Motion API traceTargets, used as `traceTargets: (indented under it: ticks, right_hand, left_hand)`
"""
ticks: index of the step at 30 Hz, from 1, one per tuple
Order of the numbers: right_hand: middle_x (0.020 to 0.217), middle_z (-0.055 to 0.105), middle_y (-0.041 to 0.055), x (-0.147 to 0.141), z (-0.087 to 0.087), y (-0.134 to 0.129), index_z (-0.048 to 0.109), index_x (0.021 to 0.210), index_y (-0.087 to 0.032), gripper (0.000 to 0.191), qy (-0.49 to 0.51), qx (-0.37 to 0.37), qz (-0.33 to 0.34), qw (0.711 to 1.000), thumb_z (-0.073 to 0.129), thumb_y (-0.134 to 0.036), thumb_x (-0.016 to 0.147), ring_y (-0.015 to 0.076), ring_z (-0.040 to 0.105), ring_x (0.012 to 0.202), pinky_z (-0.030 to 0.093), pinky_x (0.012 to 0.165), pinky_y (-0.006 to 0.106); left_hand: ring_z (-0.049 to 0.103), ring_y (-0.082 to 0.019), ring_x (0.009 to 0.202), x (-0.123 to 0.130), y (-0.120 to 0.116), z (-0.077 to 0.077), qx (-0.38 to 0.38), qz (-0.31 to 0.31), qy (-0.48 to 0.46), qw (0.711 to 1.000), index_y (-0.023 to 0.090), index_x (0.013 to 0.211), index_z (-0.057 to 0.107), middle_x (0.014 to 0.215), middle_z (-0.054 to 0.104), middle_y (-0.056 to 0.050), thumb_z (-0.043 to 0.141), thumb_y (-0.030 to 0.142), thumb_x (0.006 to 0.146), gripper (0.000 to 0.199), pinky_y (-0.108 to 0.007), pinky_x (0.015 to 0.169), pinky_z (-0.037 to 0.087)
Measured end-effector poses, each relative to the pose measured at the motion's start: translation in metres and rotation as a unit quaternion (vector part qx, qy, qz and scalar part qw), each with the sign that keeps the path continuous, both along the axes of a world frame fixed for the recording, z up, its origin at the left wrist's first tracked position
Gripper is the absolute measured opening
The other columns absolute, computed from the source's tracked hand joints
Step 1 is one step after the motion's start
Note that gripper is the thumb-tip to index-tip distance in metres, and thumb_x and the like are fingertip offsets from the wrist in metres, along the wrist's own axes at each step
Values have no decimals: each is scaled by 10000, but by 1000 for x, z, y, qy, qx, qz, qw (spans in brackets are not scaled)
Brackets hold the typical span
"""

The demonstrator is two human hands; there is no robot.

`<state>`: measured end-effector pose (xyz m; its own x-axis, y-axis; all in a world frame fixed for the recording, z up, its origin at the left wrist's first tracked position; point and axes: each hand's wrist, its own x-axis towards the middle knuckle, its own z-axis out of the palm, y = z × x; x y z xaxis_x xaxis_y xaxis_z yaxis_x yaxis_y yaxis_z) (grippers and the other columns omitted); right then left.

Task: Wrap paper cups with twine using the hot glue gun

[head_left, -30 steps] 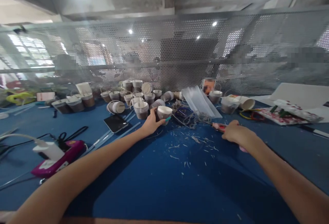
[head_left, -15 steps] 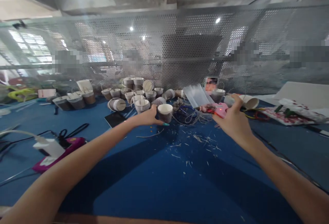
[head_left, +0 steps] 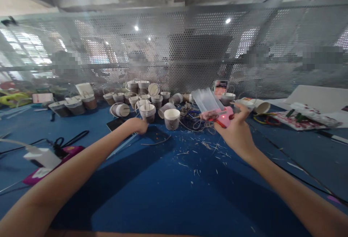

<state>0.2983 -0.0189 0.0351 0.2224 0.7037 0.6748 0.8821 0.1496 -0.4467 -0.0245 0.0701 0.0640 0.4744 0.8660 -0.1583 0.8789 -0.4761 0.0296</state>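
In the head view, the pale cup (head_left: 172,119) stands upright on the blue table (head_left: 174,197), touched by neither hand, and serves here as the landmark. It looks light and fairly stiff, probably paper-like, so it would likely tip or dent under a hard squeeze; the sides just below the rim seem the best hold, with thumb and fingers opposed.

To the cup's right, the right hand (head_left: 240,133) is wrapped around a pink glue gun (head_left: 224,116), its nozzle pointing toward the cup. The gun is probably rigid and somewhat heavier, best held by its handle; the metal tip may be hot.

To the cup's left, the left hand (head_left: 140,125) is bent down beside a wrapped cup (head_left: 147,113). Its fingertips are hidden, so I cannot tell whether they are apart, together or on something.

Behind and left of the cup, the clustered small buckets (head_left: 133,101) overlap. Right of it, the tangled cord (head_left: 201,123) is partly covered by the gun, and the gun's handle disappears into the palm.
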Motion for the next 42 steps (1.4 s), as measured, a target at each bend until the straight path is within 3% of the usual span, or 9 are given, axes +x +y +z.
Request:
traceTargets:
  ticks: [5,7,11,14,18,20,26,32,42]
  right_hand:
    - [847,640,106,-4,7,-4,114,1433,-44,1034,68,-16,27,997,709,-237,611,264,631,718,492,675,402]
    - [832,653,100,-5,12,-5,235,1405,-39,1006,111,-18,5,994,747,-253,567,273,639,762,493,712,401]
    - [633,602,45,-3,19,-5,640,873,-133,401,225,-108,14,968,744,-409,600,220,598,629,478,563,339]
    - [525,538,3,-3,23,-5,610,636,-162,284,373,-198,126,898,758,-404,621,140,527,510,450,471,275]
    - [743,691,54,-12,27,-11,648,908,-155,252,495,-300,243,778,696,-315,719,86,520,459,502,492,261]
    - [752,706,64,-17,27,-14,637,958,-149,248,492,-318,276,762,635,-317,776,53,426,386,470,438,242]
    - [653,636,26,-21,8,-7,562,813,-153,232,397,-224,274,847,663,-340,721,97,503,477,422,426,226]
    - [893,629,115,-18,7,-9,545,920,-149,259,72,-104,148,981,502,-395,851,190,626,650,507,616,331]
    - [875,614,129,-40,-3,-23,463,909,-148,112,-154,-134,6,979,464,-256,879,202,612,603,380,491,268]
  left_hand:
    - [610,-215,608,2,-11,31,42,-8,98,994,101,531,612,515,609,-80,560,69,650,134,-308,632,454]
    - [640,-246,754,5,-15,44,82,-25,91,992,93,685,649,713,677,-124,515,89,725,140,-349,733,460]
    - [637,-232,840,16,-28,65,177,-15,-21,984,135,764,608,831,671,-102,426,177,832,199,-369,813,451]
    - [627,-163,680,28,-42,72,129,30,-236,963,168,733,527,701,649,-40,378,282,891,245,-296,694,482]
    - [488,-96,420,42,-52,69,-6,62,-427,902,184,867,473,551,533,19,280,332,949,256,-236,473,412]
    - [358,-69,370,45,-53,66,-22,80,-464,882,177,896,502,511,435,39,262,352,962,305,-232,431,341]
    - [538,-96,617,46,-56,60,-253,30,-419,871,189,1064,640,791,626,-24,497,333,888,268,-235,572,415]
    - [632,-100,617,62,-76,45,-334,-51,-421,842,166,991,627,879,710,-44,545,385,884,256,-218,559,485]
    - [605,-71,421,92,-106,19,-454,-49,-450,767,171,870,483,745,709,-15,434,296,953,158,-205,508,519]
